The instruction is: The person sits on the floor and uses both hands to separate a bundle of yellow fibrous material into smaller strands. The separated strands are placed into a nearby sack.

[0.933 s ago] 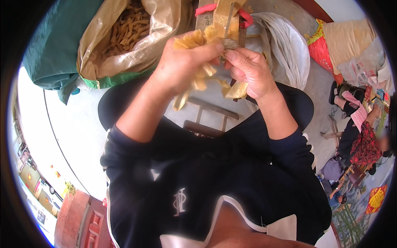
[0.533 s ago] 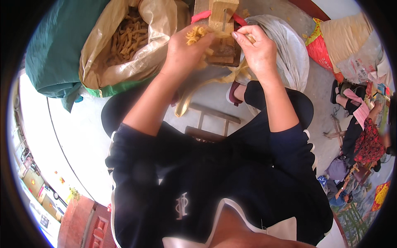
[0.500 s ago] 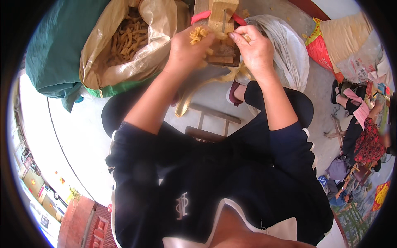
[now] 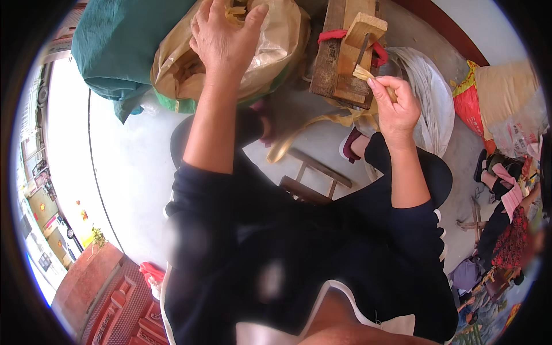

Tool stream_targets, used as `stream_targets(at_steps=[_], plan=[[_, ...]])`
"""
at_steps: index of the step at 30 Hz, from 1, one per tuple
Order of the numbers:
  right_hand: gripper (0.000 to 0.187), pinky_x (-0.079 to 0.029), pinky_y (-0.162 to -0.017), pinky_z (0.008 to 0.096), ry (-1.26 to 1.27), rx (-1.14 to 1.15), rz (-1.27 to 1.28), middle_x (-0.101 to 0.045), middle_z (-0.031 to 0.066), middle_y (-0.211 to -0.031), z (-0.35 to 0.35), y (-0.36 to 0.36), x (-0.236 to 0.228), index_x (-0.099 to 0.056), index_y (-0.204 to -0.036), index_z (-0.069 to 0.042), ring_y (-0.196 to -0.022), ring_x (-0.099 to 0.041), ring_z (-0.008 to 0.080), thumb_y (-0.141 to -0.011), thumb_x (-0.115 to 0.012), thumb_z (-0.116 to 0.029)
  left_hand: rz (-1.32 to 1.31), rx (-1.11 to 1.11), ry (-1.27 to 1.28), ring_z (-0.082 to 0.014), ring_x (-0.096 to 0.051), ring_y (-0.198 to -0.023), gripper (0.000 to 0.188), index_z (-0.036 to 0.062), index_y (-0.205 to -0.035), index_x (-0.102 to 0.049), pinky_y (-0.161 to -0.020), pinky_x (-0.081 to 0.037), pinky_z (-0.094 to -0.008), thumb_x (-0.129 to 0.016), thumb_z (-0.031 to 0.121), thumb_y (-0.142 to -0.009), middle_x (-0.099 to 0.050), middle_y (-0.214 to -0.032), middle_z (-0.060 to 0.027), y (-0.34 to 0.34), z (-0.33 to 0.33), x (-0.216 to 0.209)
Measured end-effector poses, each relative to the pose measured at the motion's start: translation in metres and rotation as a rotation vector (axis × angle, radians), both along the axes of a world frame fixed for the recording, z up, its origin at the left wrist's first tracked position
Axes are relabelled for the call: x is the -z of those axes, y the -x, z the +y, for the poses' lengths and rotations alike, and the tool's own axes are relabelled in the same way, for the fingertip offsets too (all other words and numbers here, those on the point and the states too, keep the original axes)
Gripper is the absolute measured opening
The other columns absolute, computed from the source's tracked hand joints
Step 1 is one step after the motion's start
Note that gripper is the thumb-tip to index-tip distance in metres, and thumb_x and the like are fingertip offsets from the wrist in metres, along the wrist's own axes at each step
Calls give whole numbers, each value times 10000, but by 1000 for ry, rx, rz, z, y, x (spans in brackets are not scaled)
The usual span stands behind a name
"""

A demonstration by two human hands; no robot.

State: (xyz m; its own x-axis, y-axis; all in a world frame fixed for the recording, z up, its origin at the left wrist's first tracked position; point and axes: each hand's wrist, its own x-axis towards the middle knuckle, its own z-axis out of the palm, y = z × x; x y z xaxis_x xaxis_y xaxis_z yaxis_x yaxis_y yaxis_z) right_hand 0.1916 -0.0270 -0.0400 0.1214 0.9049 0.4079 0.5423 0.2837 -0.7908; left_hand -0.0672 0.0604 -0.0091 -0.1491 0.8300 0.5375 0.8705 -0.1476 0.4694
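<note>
My left hand (image 4: 224, 43) is over the mouth of a shiny beige sack (image 4: 276, 49) at the upper left, thumb and fingers spread apart. A few yellowish strip pieces (image 4: 234, 12) show just beyond its palm; they look loose rather than gripped. At the upper right, my right hand (image 4: 398, 109) pinches a pale yellow dried strip (image 4: 362, 72) between thumb and forefinger. Its tip is beside the lower end of a thin metal blade (image 4: 362, 50) set upright against a wooden block (image 4: 368, 26). The block stands on a dark wooden bench (image 4: 326, 72), with red cloth (image 4: 332, 35) tied round it.
A green cloth-covered bulk (image 4: 123, 43) stands left of the sack. Beside the bench lies a whitish sack (image 4: 428, 103). A long yellow strip (image 4: 313, 122) trails below it, above a small wooden stool frame (image 4: 322, 161). Further right are a red-and-tan sack (image 4: 489, 103) and seated people.
My left hand has left the blade with its bunch of yellow pieces and moved left over the beige sack, its fingers now spread. My right hand stays by the blade. The view has shifted.
</note>
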Motion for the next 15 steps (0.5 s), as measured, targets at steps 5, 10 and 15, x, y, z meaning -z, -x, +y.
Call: stream_targets(at_steps=[5, 10, 15], plan=[[218, -427, -466, 309, -180, -283, -171, -534, 61, -620, 3, 19, -19, -578, -788, -73, -522, -548, 214, -703, -766, -5, -660, 510, 623, -197, -630, -871, 272, -9, -1066, -639, -810, -491, -315, -596, 183, -878, -670, -927, -104, -56, -41, -1], [205, -409, -456, 311, -286, -568, -188, -553, 62, -630, -3, 15, -26, -579, -808, -52, -509, -534, 227, -733, -769, -71, -1273, 592, 1239, -102, -571, -670, 195, -37, -931, -680, -630, -491, -249, -620, 137, -867, -646, -756, -59, -88, -71, 15], [93, -434, -480, 290, -322, -374, -36, -610, 78, -639, 2, -8, -40, -606, -817, -3, -521, -569, 175, -832, -664, -75, -1048, 1286, 1592, -91, -555, -708, 306, 24, -1004, -684, -693, -468, -242, -688, 293, -858, -650, -769, -22, -85, -88, -9]])
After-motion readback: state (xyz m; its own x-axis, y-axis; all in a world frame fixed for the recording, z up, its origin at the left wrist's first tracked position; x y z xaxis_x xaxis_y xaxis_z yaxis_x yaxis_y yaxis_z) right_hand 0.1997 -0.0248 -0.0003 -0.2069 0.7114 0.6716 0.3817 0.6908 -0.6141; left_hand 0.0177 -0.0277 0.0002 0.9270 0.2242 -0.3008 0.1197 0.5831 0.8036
